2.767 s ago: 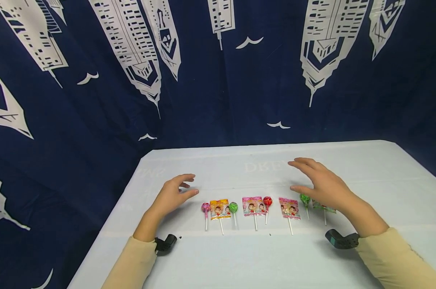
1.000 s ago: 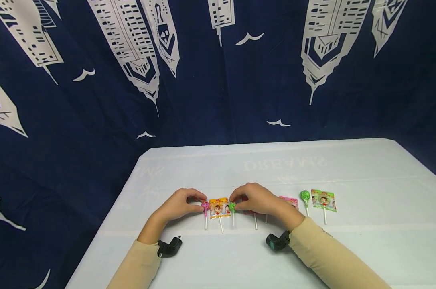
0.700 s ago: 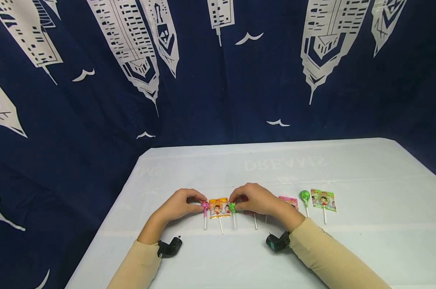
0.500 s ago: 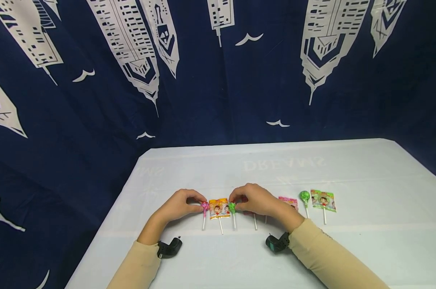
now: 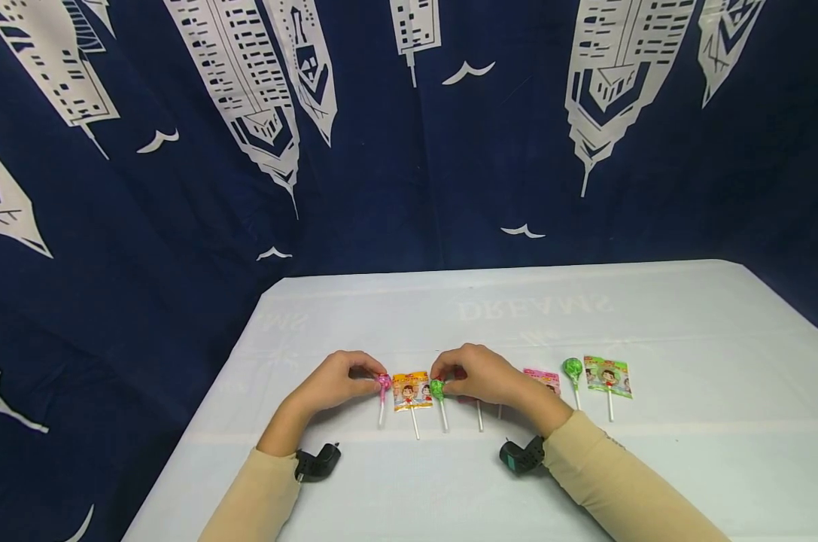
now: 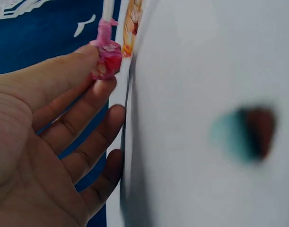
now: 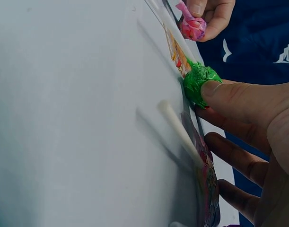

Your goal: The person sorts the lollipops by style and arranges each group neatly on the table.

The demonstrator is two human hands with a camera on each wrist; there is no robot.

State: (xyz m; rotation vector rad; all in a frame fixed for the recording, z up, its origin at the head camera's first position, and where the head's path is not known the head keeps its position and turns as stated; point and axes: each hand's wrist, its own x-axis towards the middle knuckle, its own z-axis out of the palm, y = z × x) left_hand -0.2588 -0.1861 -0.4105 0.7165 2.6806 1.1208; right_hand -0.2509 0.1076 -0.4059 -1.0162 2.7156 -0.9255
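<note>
My left hand (image 5: 341, 379) pinches the round head of a pink-wrapped lollipop (image 6: 108, 59) between thumb and forefinger. In the right wrist view, my right hand (image 7: 258, 123) has thumb and forefinger on the head of a green-wrapped lollipop (image 7: 199, 82), its other fingers spread behind. Between the two hands lies a flat lollipop in an orange packet (image 5: 412, 391). Beneath my right hand a flat lollipop in a pink packet (image 7: 208, 189) and a red lollipop are mostly hidden, their white sticks poking out in the head view.
Right of my right hand lie a pink packet lollipop (image 5: 542, 378), partly behind the forearm, another green round lollipop (image 5: 573, 369) and a green packet lollipop (image 5: 608, 376). The white-covered table (image 5: 409, 482) meets a dark blue printed curtain (image 5: 381, 188) at the back.
Both hands came down and inward from above the table to the pink and green lollipops, and took hold. Lately the pink lollipop has risen slightly, and the lower ends of both sticks have swung outward.
</note>
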